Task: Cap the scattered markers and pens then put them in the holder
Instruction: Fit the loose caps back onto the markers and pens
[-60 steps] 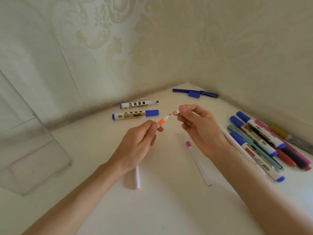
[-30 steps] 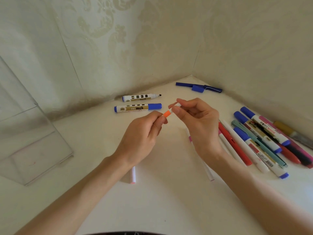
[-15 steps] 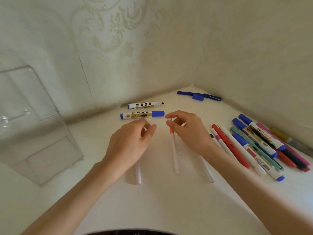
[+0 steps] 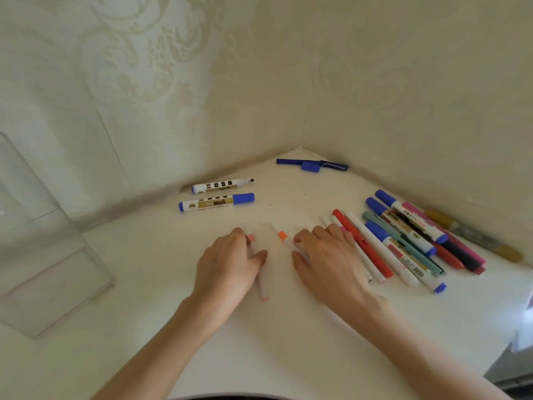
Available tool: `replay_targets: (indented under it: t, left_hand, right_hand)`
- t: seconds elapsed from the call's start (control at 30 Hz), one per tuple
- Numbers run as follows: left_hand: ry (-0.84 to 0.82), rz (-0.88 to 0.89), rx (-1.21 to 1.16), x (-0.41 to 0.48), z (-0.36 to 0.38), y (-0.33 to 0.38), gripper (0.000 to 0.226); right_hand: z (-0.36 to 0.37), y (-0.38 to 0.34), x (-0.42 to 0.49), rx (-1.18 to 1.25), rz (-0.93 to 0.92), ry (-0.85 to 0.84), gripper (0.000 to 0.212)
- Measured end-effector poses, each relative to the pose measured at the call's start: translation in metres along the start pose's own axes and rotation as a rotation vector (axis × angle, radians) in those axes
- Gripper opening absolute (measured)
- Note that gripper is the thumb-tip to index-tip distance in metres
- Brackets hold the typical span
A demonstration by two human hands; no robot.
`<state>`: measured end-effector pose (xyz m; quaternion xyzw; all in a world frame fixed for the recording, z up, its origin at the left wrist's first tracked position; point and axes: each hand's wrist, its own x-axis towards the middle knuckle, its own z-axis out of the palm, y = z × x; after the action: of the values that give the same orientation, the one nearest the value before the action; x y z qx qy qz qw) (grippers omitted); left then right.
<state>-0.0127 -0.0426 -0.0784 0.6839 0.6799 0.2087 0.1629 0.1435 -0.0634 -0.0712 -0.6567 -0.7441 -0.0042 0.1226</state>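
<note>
On the white table (image 4: pixel 173 284) the left hand (image 4: pixel 227 272) covered a pink-tipped pen (image 4: pixel 263 287), the right hand (image 4: pixel 328 261) an orange-tipped pen (image 4: pixel 282 235); fingers (image 4: pixel 320 232) curved down, grip impossible to tell.

Wall (image 4: pixel 173 82): cream, damask pattern
Worktop (image 4: pixel 144 269): white
Capped marker (image 4: pixel 216 202): white, blue cap
Thin pen (image 4: pixel 282 235): white, orange band

Looks forward and down from head height, wide-angle, onto a white tabletop (image 4: pixel 259 356) meeting two walls at a corner (image 4: pixel 301 146); sits near, just above the front edge.
</note>
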Motion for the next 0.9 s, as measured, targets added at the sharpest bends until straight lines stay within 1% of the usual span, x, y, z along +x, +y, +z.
replay_targets:
  t: [0.07, 0.23, 0.3, 0.37, 0.4, 0.47, 0.53, 0.6, 0.7, 0.83, 0.9]
  left_hand:
    - [-0.022, 0.012, 0.004, 0.01, 0.01, 0.015, 0.035]
    - [-0.076, 0.068, -0.002, 0.025, 0.031, 0.047, 0.035]
    - [-0.103, 0.104, -0.042, 0.032, 0.031, 0.051, 0.036]
    - [-0.112, 0.15, -0.128, 0.046, 0.021, 0.043, 0.034]
    - [-0.082, 0.176, -0.168, 0.055, 0.013, 0.035, 0.029]
    - [0.055, 0.218, -0.201, 0.078, -0.006, 0.013, 0.016]
    - [0.183, 0.253, -0.182, 0.104, -0.021, -0.01, 0.013]
    - [0.197, 0.268, -0.145, 0.129, -0.027, -0.028, 0.013]
    - [0.109, 0.25, -0.086, 0.153, -0.024, -0.042, 0.016]
    - [0.08, 0.155, 0.018, 0.162, -0.021, -0.044, 0.027]
    - [0.068, 0.147, 0.092, 0.164, -0.02, -0.044, 0.028]
  right_hand:
    - [-0.005, 0.014, 0.006, 0.022, 0.033, 0.003, 0.029]
    - [-0.007, 0.039, 0.01, -0.028, 0.071, 0.001, 0.029]
    - [-0.011, 0.048, 0.013, 0.06, 0.074, -0.005, 0.028]
    - [-0.02, 0.056, 0.024, 0.235, 0.076, -0.017, 0.027]
    - [-0.025, 0.06, 0.035, 0.287, 0.071, -0.016, 0.026]
    - [-0.03, 0.07, 0.067, 0.33, 0.071, 0.033, 0.026]
    - [-0.025, 0.083, 0.108, 0.375, 0.106, 0.096, 0.026]
    - [-0.009, 0.093, 0.148, 0.364, 0.123, 0.114, 0.026]
    - [0.018, 0.102, 0.182, 0.271, 0.169, 0.1, 0.026]
    - [0.031, 0.104, 0.192, 0.225, 0.181, 0.148, 0.023]
    - [0.033, 0.105, 0.192, 0.19, 0.162, 0.164, 0.022]
